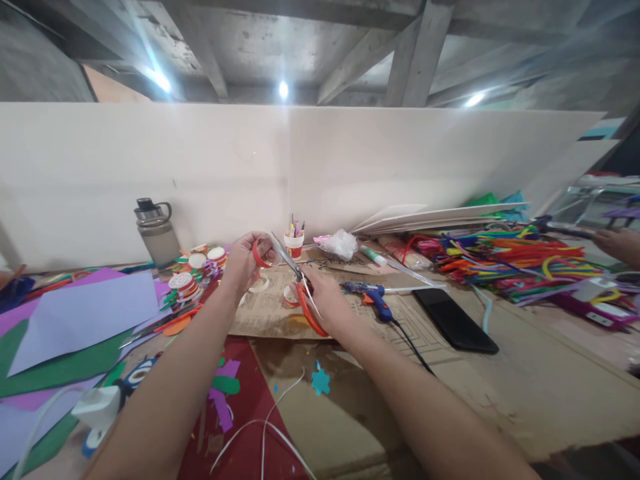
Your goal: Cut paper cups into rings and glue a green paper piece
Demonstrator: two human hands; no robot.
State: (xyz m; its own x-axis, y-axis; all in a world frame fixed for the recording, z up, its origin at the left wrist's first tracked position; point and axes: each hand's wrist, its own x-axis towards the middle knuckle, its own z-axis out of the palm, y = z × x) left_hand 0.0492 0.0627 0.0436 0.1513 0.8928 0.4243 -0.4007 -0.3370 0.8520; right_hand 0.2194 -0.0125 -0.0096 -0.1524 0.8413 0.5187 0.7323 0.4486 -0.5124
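Mid-frame, the left hand [245, 263] is pinching a red ring [258, 256], fingers clamped on its band, seemingly keeping it raised for easy access. The right hand [327, 300] is gripping scissors [303, 303], fingers wrapped around the orange handles, blades pointing up-left near the ring, likely shortening the reach. Right of centre, a glue gun [380, 304] is limiting sideways room; paper sheets [85, 320] are crowding the left, while cardboard [530, 387] is offering space lower right.
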